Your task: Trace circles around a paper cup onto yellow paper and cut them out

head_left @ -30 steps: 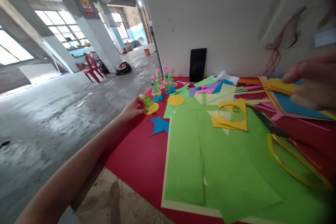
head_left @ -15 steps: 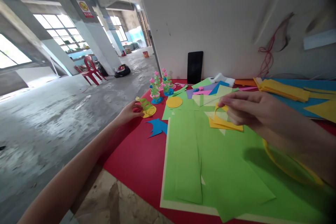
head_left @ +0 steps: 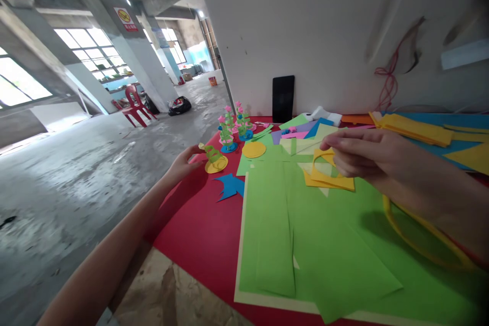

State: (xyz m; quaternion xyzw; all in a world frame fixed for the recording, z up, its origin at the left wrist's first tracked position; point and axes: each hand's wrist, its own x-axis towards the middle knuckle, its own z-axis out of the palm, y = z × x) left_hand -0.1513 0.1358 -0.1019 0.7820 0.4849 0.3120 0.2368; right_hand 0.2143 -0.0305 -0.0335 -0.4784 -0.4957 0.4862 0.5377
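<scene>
My left hand (head_left: 182, 163) reaches out to the table's left edge, fingers curled on a small paper model (head_left: 214, 158), a green spiral on a yellow disc. My right hand (head_left: 367, 155) hovers over the middle of the table, fingers pinched on a yellow paper offcut (head_left: 324, 175) with a round hole cut out of it. The offcut lies partly on large green paper sheets (head_left: 305, 234) spread across the red table (head_left: 198, 234).
Two finished green spiral models on blue discs (head_left: 234, 125) stand behind the left hand. A loose yellow disc (head_left: 254, 149), a blue scrap (head_left: 229, 186), yellow-handled scissors (head_left: 424, 234), stacked yellow and blue sheets (head_left: 424, 132), a black phone (head_left: 283, 98) and a white board (head_left: 324, 30) surround me.
My right hand came from the stacked sheets at the far right to the yellow offcut and pinched it, covering the scissors. My left hand stayed on the spiral model.
</scene>
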